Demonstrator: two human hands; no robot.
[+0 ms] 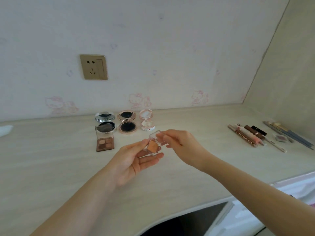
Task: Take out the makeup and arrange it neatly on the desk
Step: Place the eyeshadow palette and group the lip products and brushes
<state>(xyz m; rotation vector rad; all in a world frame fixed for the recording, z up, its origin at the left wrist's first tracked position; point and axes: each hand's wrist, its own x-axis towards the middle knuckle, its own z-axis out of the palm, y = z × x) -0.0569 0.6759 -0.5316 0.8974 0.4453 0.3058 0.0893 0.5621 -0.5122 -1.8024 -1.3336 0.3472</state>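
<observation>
A small clear square case with an orange eyeshadow pan (152, 147) is held above the middle of the desk (51, 160). My left hand (132, 161) cradles its base between thumb and fingers. My right hand (179, 142) pinches its clear lid, which stands open. Behind them, in a row near the wall, lie an open silver compact (104, 122), an open rose-gold compact (127, 122) and an open pink compact (147, 120). An open brown four-pan palette (104, 141) stands in front of the silver compact.
At the right lie several pencils and tubes (248, 135), a small clear eyeshadow case (280, 137) and several long brushes (288, 133) by the side wall. A wall socket (93, 66) sits above the desk. Something white (6, 130) lies at the far left edge.
</observation>
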